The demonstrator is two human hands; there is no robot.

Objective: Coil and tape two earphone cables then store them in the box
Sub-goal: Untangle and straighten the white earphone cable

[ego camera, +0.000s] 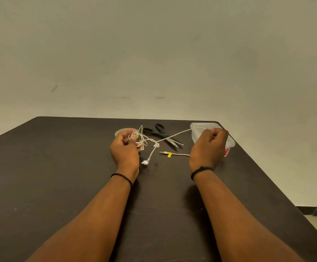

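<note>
While print on the tape roll (122, 131) stays unreadable, left hand (124, 148) pinches loose white earphone cable (170, 136) loops, right hand (209, 146) grips its far end, half hiding clear box (198, 129), second cable (176, 154) on table (59, 176).

White earphone cable (172, 135), black-handled scissors (160, 134), yellow tag (169, 155), dark brown table (59, 176).
</note>
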